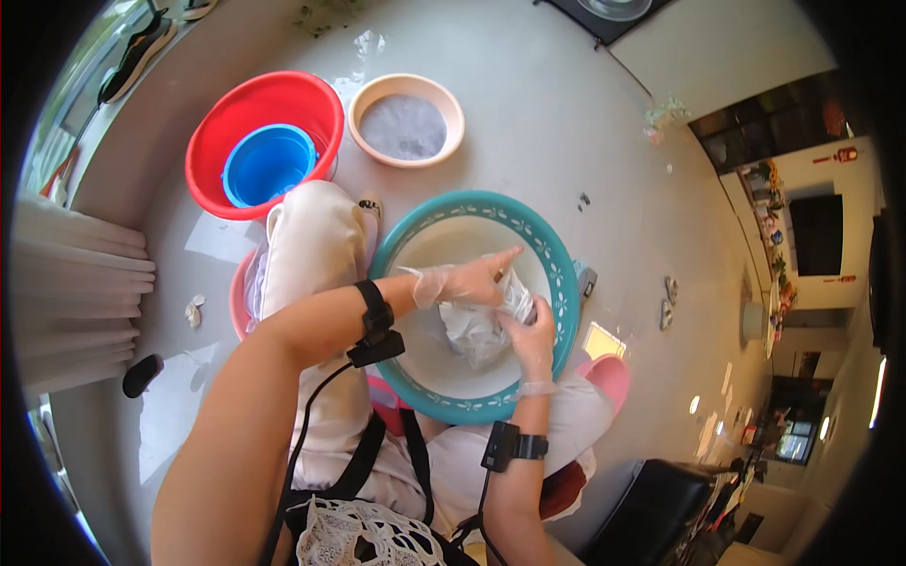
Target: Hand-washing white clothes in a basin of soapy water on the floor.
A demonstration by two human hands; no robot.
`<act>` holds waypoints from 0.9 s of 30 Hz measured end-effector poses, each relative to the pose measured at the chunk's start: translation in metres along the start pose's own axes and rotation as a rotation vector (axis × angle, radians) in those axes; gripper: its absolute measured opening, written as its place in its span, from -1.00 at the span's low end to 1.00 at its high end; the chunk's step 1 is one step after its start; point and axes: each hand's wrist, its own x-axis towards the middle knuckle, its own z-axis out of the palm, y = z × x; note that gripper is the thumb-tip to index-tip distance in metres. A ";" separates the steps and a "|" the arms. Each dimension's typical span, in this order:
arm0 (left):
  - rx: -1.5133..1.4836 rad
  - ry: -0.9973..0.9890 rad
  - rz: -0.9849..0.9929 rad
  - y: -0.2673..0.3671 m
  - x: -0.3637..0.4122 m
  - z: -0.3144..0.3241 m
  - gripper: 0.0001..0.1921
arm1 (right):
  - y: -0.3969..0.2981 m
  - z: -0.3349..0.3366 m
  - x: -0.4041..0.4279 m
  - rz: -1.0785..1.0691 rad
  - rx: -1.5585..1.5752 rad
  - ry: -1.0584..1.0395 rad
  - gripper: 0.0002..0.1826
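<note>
A teal-rimmed round basin (417, 216) with a pale inside sits on the floor in front of me. Over it I have a wet white cloth (474, 336), bunched up. My right hand (531, 329), in a clear thin glove, grips the bunched cloth at its right end. My left hand (471, 279), also gloved in clear plastic, lies across the top of the cloth with its index finger stretched out; whether its other fingers pinch the fabric is unclear. Each wrist wears a black strap with a small device and a cable.
Ahead to the left, a red basin (212, 113) holds a blue bucket (269, 166). A peach basin (407, 159) of cloudy water stands beside it. A pink basin (244, 290) with cloth is partly hidden by my left leg. A pink container (609, 378) is at my right knee.
</note>
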 end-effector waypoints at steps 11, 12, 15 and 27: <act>0.706 -0.251 -0.101 0.008 -0.013 -0.032 -0.45 | -0.024 -0.023 -0.027 0.115 0.918 0.331 -0.51; 0.704 -0.257 -0.103 0.007 -0.011 -0.035 -0.45 | -0.018 -0.026 -0.026 0.121 0.918 0.337 -0.49; 0.658 -0.107 -0.111 0.002 -0.006 -0.044 -0.50 | -0.006 -0.029 -0.022 0.124 0.892 0.357 -0.47; 0.223 0.474 -0.071 -0.007 0.007 -0.047 -0.51 | -0.009 0.027 -0.032 -0.183 -0.315 0.008 -0.48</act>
